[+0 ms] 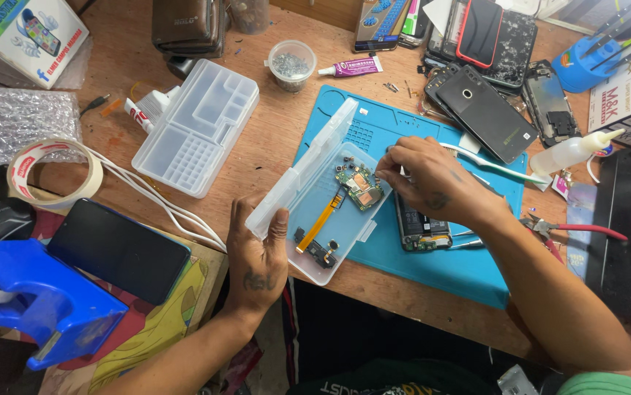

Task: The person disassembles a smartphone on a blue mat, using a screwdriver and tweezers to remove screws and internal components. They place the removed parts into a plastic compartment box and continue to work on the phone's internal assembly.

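My left hand [258, 252] grips the lid of a clear plastic parts box [308, 192] and holds it raised open at the blue work mat's [447, 263] left edge. In the box lie a green circuit board [359, 184], an orange flex cable [320, 221] and small black parts [318, 251]. My right hand [432, 183] reaches over the box, its fingertips pinched at the board's right edge; whether it holds something tiny I cannot see. Under that hand an opened phone [419, 228] rests on the mat.
A second clear tray [197, 126], a cup of screws [290, 64], a glue tube [352, 67], a tape roll [53, 174], a dark phone [118, 250] and a blue tape dispenser [37, 301] lie left. Several phones [485, 111], a white toothbrush [493, 165], a squeeze bottle [573, 152] and pliers [572, 228] lie right.
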